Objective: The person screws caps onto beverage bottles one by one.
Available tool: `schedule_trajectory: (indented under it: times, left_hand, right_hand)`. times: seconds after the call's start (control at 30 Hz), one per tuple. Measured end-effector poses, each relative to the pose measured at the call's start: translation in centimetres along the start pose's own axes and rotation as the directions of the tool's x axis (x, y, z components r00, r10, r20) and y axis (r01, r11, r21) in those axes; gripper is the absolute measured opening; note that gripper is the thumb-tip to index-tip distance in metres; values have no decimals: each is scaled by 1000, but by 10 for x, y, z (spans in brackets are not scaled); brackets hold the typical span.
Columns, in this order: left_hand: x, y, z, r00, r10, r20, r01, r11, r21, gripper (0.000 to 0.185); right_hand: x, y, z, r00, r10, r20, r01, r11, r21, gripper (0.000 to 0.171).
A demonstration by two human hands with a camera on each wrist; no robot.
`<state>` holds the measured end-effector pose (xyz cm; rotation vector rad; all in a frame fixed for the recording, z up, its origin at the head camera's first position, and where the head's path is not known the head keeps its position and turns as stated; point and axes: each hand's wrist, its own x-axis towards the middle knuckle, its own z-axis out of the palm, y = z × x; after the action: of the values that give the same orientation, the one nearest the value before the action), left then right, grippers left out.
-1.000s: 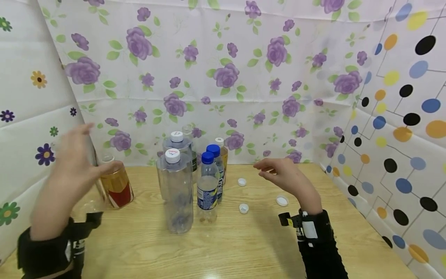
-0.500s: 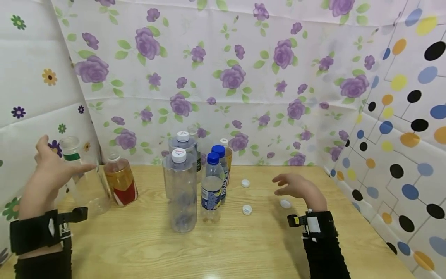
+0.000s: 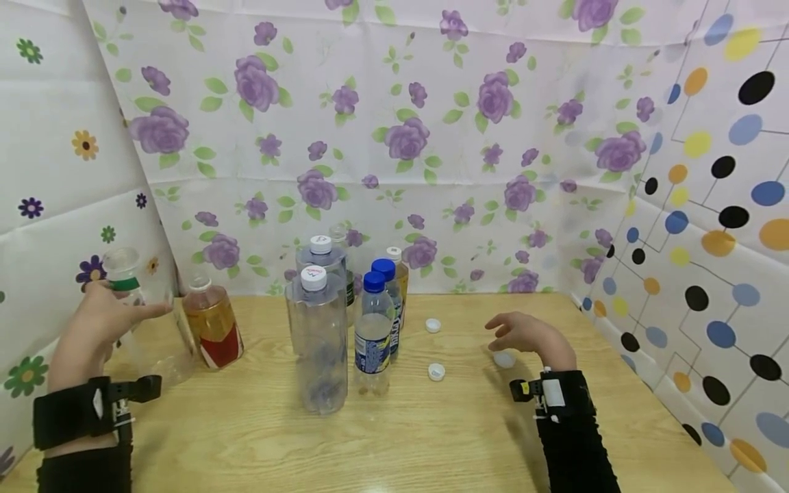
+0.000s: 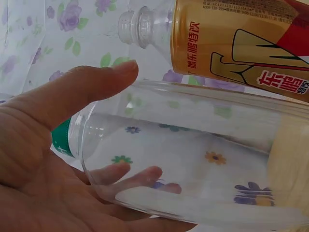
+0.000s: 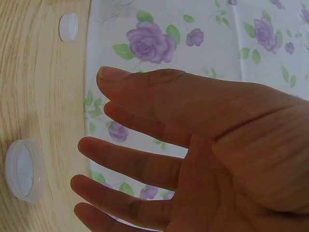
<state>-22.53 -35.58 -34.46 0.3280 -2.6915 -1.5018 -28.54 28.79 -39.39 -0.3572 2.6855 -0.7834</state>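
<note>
On the left, my left hand is at a large clear uncapped bottle with a green neck band. Its thumb stretches along the near side while the fingers, fairly straight and spread, show through the clear wall. Right beside stands an uncapped bottle with a gold and red label. Over the table's right part, my right hand hovers with loose, slightly bent fingers and holds nothing. Just below it lies a wide white cap.
Two big clear bottles with white caps stand mid-table. Beside them are two blue-capped bottles, with more bottles behind. Two small white caps lie right of these. Patterned cloth walls surround the table.
My left hand has come down from a raised, blurred position to the large clear bottle. My right hand has shifted slightly right and down, over the wide cap.
</note>
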Motion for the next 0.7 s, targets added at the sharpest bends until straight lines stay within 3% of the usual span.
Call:
schedule_trajectory:
  times: [0.1,0.2,0.27,0.37,0.47,0.63,0.7]
  left_hand:
    - [-1,1,2,997,64,-52,-64,998,9,115]
    - [-4,8,5,981,130,-143,-126,991,36,99]
    - [-11,19,7,966,139,-218,-122,988,91,96]
    - [-29,40,11,945,107,-310,-64,987,147,102]
    - [-50,63,16,921,106,-375,-49,986,158,108]
    - [-88,94,28,855,205,-476,-162,978,132,102]
    - [-106,105,33,799,260,-542,-224,966,133,98]
  right_hand:
    - [0,-1,1,1000,19,3,-19,1000,14,55]
    - [0,-2,2,999,34,10,-34,999,24,55]
    - [0,-2,2,999,50,5,-50,998,30,55]
    - [-1,-2,2,998,66,-4,-66,998,24,55]
    - [-1,-1,3,997,80,-11,-80,997,22,55]
    - [1,1,4,995,101,-17,-100,994,34,56]
    - [1,1,4,994,108,-20,-107,994,36,57]
